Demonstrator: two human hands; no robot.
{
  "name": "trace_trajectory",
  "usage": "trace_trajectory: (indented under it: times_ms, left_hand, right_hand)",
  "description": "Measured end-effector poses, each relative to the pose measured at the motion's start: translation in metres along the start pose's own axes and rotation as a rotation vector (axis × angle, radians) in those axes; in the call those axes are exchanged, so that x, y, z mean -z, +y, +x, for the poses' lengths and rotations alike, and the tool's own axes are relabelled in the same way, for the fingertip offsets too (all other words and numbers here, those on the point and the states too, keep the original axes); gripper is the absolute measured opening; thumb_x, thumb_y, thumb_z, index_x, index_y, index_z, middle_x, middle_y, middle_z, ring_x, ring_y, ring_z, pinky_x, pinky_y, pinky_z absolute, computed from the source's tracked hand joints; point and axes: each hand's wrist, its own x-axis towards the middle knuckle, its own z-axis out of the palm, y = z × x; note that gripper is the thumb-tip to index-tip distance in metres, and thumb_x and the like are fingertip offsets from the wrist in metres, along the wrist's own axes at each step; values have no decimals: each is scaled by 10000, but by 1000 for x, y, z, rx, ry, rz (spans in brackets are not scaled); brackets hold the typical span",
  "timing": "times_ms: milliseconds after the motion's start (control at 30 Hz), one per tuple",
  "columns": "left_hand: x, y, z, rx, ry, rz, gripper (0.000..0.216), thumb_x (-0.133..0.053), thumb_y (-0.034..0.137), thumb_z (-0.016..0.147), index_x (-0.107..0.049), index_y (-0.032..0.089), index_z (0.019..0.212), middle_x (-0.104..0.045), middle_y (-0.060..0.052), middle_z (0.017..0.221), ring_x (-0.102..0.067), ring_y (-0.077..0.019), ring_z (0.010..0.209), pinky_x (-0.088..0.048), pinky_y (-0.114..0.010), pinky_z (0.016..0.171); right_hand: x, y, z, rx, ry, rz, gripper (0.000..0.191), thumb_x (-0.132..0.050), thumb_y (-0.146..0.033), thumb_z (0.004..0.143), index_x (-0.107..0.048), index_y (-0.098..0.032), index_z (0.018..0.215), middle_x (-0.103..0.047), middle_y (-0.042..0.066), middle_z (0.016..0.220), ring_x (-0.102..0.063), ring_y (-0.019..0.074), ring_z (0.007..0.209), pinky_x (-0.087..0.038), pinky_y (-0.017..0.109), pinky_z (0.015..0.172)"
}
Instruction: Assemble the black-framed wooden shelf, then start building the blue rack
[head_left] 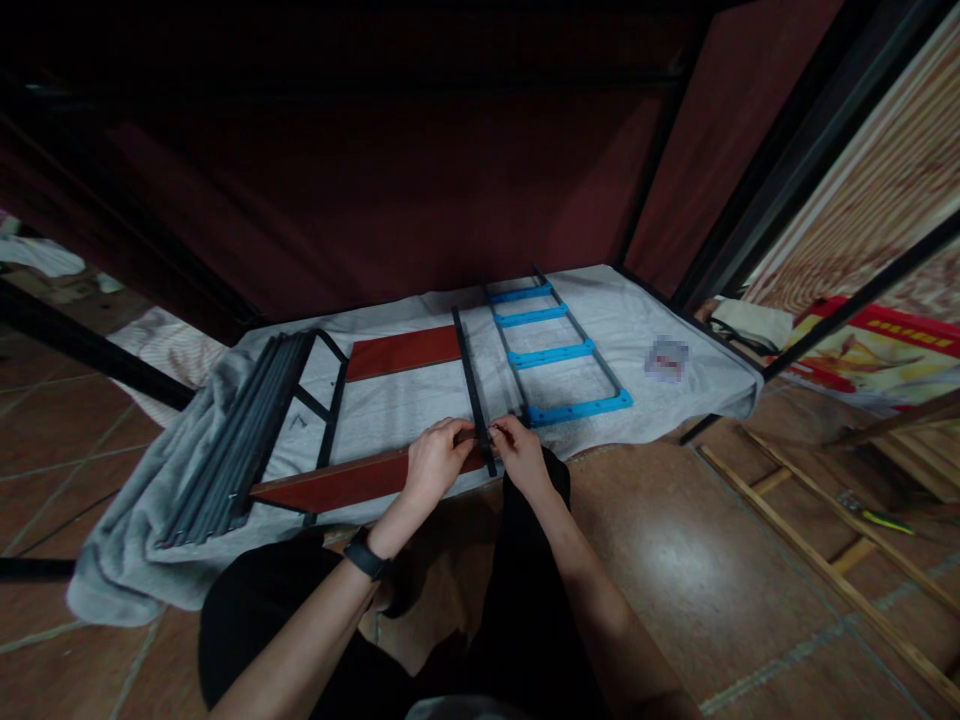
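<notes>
Both hands meet at the near end of a thin black bar, where a long red-brown board joins it. My left hand is closed around the end of that board, on the left side of the bar. On the other side, my right hand is pinched against the bar; whatever its fingertips hold is too small to make out. A second red-brown board runs from the bar's far part to a black frame at the left.
A blue-runged rack and a small blurred packet lie rightward on the grey cloth. Several dark tubes are bundled at left. On the tiled floor are a wooden ladder-like frame and a green-handled tool.
</notes>
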Motion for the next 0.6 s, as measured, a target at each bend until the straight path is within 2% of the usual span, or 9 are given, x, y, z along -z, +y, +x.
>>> trace_trajectory:
  times_ms: [100,200,300,367,433,500,600]
  left_hand:
    - [0,0,0,-9,19,-3,197,-604,235,856,-706,260,1024,-727,-15,1078,-669,-212,996,-502,-298,854]
    - [1,0,0,-16,10,-7,207,-598,234,857,-708,255,1031,-728,-19,1070,-671,-212,985,-505,-302,844]
    - [2,1,1,-4,-12,-8,222,-591,228,860,-710,251,1045,-725,-26,1086,-664,-213,1000,-501,-308,866]
    - [3,2,1,6,-20,-13,229,-590,232,863,-711,251,1056,-722,-29,1100,-658,-215,1016,-498,-312,884]
    - [3,2,1,17,-25,-20,228,-590,242,865,-713,252,1057,-722,-29,1101,-659,-219,1016,-499,-315,886]
    - [2,2,2,25,-21,-26,220,-595,244,863,-718,252,1045,-723,-27,1094,-663,-221,1006,-503,-314,879]
    - [1,1,2,26,-10,-28,212,-605,238,855,-720,250,1032,-724,-24,1088,-667,-221,999,-505,-310,872]
  right_hand:
    - [4,-4,3,24,-19,-267,321,-411,-419,973,-566,-226,770,-612,18,733,-593,169,711,-396,256,650]
    - [5,-7,4,8,-39,-343,379,-373,-441,993,-536,-227,725,-602,18,707,-584,165,696,-376,251,639]
    - [5,-6,1,-22,-28,-253,353,-361,-459,994,-574,-221,841,-622,25,753,-606,173,733,-400,257,662]
    - [4,-2,-1,-41,3,-104,313,-386,-463,980,-575,-219,1033,-630,16,795,-619,172,740,-429,263,674]
    - [2,2,0,-42,31,65,305,-434,-456,954,-543,-224,1120,-632,6,835,-627,162,733,-458,264,674]
    - [1,5,3,-40,29,164,262,-464,-452,933,-551,-228,1037,-620,-7,800,-625,152,697,-472,257,656]
    - [-1,5,7,-69,-10,109,288,-439,-478,943,-539,-232,830,-556,-34,637,-583,141,588,-450,248,598]
